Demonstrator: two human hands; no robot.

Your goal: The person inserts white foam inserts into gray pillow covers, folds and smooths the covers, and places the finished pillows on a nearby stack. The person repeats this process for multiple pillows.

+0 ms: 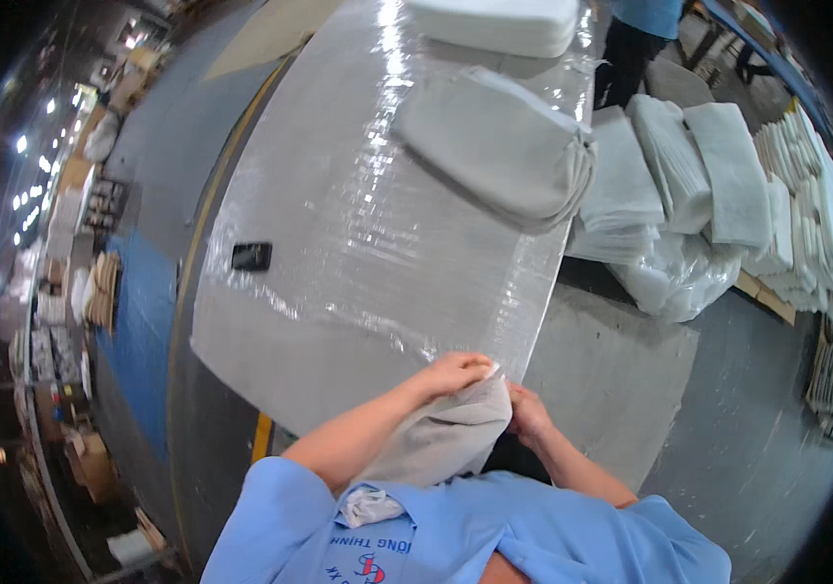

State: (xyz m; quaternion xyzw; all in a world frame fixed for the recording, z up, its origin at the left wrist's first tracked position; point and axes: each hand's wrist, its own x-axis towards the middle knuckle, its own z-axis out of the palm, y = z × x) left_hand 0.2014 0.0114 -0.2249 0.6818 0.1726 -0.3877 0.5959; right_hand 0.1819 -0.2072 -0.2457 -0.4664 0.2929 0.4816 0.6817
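A light grey cloth cover [450,433] hangs against my front at the near end of the table, a bit of white showing at its upper corner. My left hand [459,372] is closed on its top edge, fingers bent over the cloth. On the other side, my right hand [530,413] grips the cover's right edge, its fingertips partly hidden behind the cloth. Farther up the table lies a pile of similar grey cloth covers [494,141], with folded ends hanging toward the right edge.
Clear plastic film wraps the table [329,195]; a black phone [252,256] rests on its left side. White pads [499,24] are piled at the far end. Stacks of white padding [669,161] and bagged plastic [684,277] stand on the right. Another person [640,39] is beyond.
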